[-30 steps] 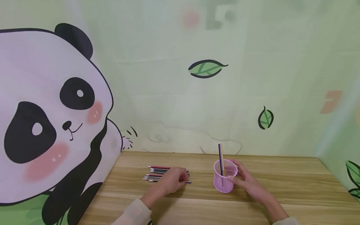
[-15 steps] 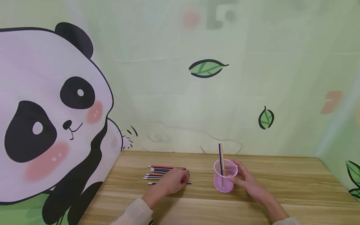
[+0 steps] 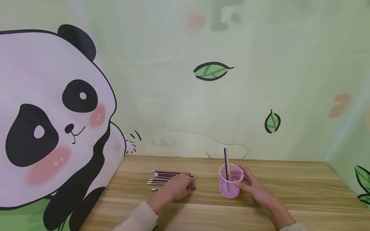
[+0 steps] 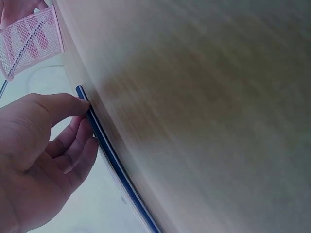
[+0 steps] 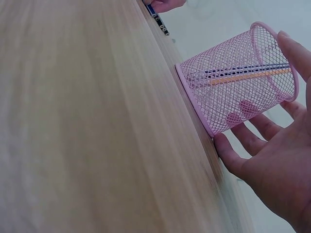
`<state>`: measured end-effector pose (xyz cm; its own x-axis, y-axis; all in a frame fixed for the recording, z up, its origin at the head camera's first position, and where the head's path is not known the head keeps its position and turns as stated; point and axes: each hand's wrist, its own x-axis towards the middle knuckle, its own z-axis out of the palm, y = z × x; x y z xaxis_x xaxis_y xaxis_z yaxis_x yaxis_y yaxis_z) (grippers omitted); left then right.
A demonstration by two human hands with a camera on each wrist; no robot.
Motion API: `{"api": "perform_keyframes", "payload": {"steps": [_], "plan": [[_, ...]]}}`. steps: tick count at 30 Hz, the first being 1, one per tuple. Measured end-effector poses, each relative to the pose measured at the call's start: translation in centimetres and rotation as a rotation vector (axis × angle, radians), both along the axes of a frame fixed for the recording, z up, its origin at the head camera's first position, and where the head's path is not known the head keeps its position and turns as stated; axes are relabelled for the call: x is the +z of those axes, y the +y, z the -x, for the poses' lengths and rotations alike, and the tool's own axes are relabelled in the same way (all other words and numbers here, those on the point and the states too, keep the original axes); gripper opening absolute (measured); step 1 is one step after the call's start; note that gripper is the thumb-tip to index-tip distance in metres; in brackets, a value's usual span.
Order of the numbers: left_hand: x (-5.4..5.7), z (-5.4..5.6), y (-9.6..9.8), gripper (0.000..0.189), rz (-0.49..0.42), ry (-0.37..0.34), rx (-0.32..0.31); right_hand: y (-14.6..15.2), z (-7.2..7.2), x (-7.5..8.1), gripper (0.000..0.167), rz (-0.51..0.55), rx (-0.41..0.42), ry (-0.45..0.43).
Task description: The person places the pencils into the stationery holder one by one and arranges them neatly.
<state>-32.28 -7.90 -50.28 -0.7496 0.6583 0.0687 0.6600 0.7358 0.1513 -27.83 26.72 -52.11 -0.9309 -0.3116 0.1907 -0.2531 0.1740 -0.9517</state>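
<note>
Nearest, the left hand [image 3: 180, 187] is pinching a dark blue pencil [image 4: 111, 151] toward its right end, its separation presumably giving fingers room. Rightward, the right hand [image 3: 254, 186] is gripping a pink mesh pencil cup [image 3: 224, 187], presumably steadying it; its wall is keeping the upright pencils [image 3: 226, 160] standing. Farther left, loose pencils [image 3: 164, 176] are lying together.

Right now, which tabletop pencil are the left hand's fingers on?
The dark blue pencil, frontmost in the head view; a gap sets it apart from the other tabletop pencils farther back.
</note>
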Motion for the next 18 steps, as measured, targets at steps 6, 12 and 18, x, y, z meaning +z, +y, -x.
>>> {"api": "perform_keyframes", "payload": {"steps": [6, 12, 18], "plan": [[-0.1, 0.1, -0.2, 0.013, 0.01, 0.038, -0.012, 0.0, 0.1, 0.0, 0.069, 0.01, 0.003, 0.002], [0.3, -0.5, -0.1, 0.012, 0.041, 0.051, -0.042, -0.1, 0.0, 0.2, 0.072, 0.003, 0.003, -0.006], [1.1, -1.2, 0.3, 0.018, 0.066, 0.093, -0.1, -0.2, -0.3, 0.3, 0.075, 0.035, 0.017, -0.014]]}}
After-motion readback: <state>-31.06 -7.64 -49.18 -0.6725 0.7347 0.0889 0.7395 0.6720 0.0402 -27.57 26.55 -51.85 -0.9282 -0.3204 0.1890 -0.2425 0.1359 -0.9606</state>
